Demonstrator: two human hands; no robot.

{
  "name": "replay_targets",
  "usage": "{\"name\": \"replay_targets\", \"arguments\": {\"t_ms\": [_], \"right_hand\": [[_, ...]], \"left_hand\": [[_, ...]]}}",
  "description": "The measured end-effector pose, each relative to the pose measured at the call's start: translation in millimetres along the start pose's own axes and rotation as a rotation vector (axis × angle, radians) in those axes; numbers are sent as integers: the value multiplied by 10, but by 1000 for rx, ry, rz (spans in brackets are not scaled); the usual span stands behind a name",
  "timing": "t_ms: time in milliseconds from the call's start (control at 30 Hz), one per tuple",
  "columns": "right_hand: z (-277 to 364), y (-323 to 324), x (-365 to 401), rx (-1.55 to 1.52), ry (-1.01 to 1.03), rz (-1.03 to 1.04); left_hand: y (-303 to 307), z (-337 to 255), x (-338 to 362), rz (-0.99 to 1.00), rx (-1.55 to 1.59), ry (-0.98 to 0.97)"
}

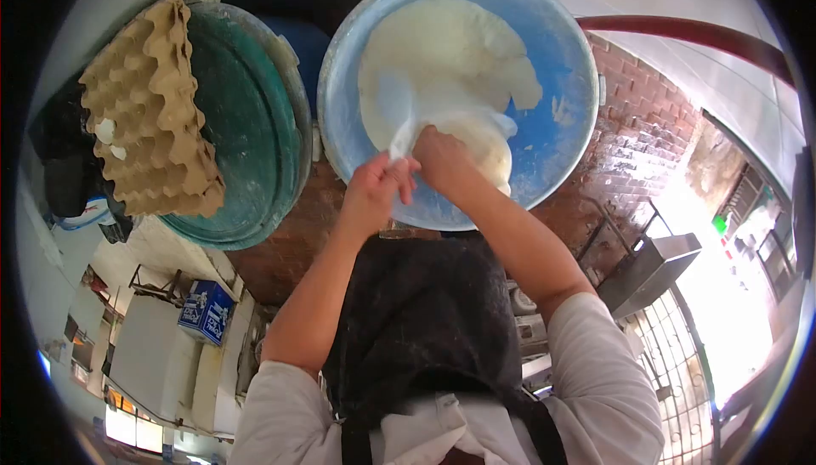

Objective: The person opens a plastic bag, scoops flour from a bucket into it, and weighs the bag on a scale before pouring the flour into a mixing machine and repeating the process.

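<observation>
A clear plastic bag [404,129] with pale cream contents hangs over the blue barrel [586,82], partly blurred. My left hand [380,186] pinches the twisted white edge of the bag just inside the barrel's near rim. Close beside it, my right hand [444,159] is closed at the bag's mouth, its fingertips partly hidden by the wrist and plastic. Off-white powder [442,31], like flour, covers much of the barrel's bottom, with bare blue showing on the right.
Left of the barrel is a green lidded bin [246,125] with a cardboard egg tray [153,116] on top, a few shell pieces in it. A dark red hose [697,31] runs off right. A blue box [206,310] and a metal cart [654,274] stand behind, on brick floor.
</observation>
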State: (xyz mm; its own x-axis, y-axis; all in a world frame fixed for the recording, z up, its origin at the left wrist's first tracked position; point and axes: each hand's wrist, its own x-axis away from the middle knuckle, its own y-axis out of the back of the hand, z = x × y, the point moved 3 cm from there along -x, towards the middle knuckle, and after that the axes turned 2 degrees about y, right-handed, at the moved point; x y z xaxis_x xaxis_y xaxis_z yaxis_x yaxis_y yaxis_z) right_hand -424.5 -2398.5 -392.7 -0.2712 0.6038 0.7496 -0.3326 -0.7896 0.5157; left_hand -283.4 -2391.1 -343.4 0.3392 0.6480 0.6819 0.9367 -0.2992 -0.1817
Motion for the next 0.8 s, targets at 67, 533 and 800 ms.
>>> {"name": "replay_targets", "arguments": {"t_ms": [67, 533, 800], "right_hand": [[63, 108, 58, -48, -37, 4], [-1119, 901, -766, 386, -337, -273], [-1599, -226, -1999, 186, -71, -284]], "left_hand": [[17, 144, -26, -22, 279, 98], [-532, 305, 525, 170, 6, 172], [-554, 479, 788, 330, -23, 307]]}}
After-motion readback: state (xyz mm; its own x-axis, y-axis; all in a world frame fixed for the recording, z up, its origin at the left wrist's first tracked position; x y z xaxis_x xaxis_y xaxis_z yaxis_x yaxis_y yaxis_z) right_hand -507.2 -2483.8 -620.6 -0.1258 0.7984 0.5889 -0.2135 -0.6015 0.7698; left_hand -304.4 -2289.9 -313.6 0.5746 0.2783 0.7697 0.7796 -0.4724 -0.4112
